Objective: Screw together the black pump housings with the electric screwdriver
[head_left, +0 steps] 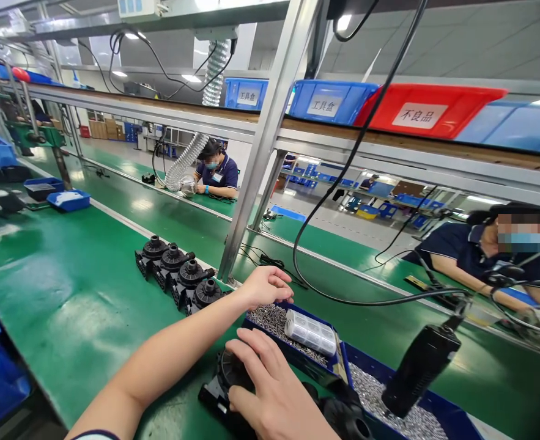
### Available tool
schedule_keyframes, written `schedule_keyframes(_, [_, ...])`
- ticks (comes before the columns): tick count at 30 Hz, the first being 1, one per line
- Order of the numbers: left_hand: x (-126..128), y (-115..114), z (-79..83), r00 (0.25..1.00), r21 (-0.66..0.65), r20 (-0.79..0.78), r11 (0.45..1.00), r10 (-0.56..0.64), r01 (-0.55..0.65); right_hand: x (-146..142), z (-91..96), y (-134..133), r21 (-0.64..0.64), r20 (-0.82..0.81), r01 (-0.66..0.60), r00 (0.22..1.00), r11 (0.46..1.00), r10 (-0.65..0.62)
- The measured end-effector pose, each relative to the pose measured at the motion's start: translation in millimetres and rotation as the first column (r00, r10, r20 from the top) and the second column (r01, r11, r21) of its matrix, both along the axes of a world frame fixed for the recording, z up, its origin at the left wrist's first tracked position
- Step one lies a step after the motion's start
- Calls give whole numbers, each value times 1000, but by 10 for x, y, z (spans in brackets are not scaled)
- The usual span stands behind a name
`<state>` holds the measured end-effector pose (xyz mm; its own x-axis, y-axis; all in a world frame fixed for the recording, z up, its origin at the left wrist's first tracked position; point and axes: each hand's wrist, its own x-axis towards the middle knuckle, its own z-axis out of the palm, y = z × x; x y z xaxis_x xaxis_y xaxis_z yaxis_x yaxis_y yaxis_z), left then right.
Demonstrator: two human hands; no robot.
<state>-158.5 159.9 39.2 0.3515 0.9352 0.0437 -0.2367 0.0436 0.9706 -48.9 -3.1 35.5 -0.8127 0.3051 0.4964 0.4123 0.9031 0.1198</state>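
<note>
A long green work surface (68, 263) runs under an aluminium-framed shelf in a bright factory hall, with a row of four black plastic round-topped housings (191, 273) standing on it. Another such round black plastic housing (230, 370), the one being worked on, sits at the near edge under the right hand (274, 385), whose fingers spread loosely across it; I cannot tell whether they grip or merely rest. The left hand (267, 288), fingers half curled, is at the far rim of a dark-blue plastic bin of silver screws (270, 319). Steadying the housing with the right hand would probably help while the left picks up few screws at once, clear of the looping black cable (299, 256). The left fingertips' contents are indiscernible; the housing's underside is hidden, its lower part cut off.
</note>
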Motion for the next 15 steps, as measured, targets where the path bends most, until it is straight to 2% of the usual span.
schedule_keyframes(3, [-25,-16,36,999,30,-26,999,-25,26,18,-5,-15,-5,17,75,997,997,-75])
schedule_keyframes(7, [-80,-29,96,997,91,-70,995,-33,39,76,1,-19,-135,54,212,977,968,-206])
schedule_keyframes(11, [-170,-38,172,992,162,-124,986,-20,40,98,-65,-27,-221,26,199,980,955,-199])
schedule_keyframes(15, [-243,-49,237,983,215,-183,976,14,26,91,-304,-113,-60,-32,131,991,990,-133])
